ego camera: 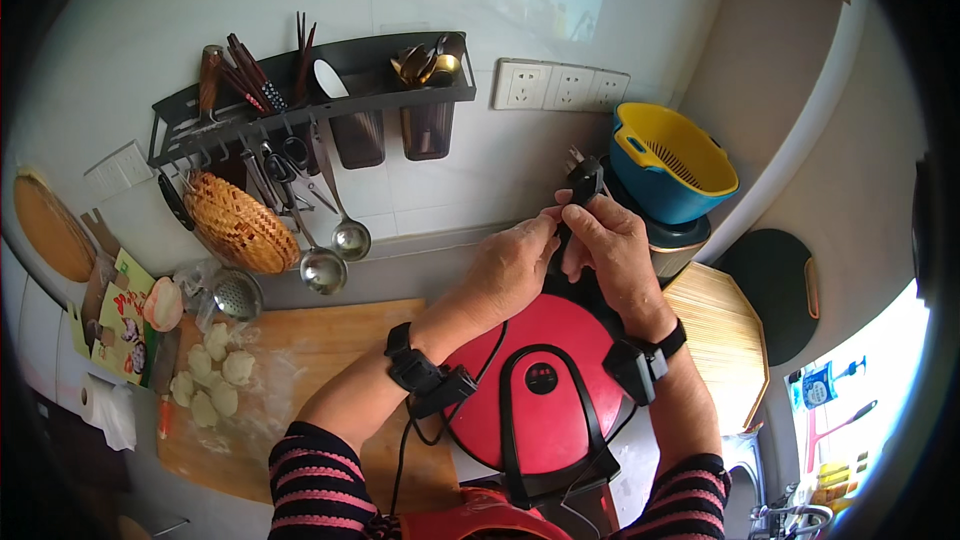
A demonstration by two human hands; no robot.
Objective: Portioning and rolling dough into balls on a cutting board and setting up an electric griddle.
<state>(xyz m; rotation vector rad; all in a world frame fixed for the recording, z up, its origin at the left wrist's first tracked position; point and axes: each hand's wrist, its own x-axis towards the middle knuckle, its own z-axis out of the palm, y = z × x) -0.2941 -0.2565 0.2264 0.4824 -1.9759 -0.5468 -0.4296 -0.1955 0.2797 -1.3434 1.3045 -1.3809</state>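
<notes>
Both of my hands meet at a black power plug with its cord, above the back of a red electric griddle whose lid is down. My left hand closes its fingers on the black cord below the plug. The plug's body is gripped by my right hand, its metal prongs pointing up and left toward the wall. Several wall sockets are above the plug, apart from it. Part of the cord is hidden by my fingers.
A floured wooden board with several dough pieces lies left. A yellow-and-blue drain basket stands on a dark appliance at right, near a slatted tray. Ladles hang from a black rack.
</notes>
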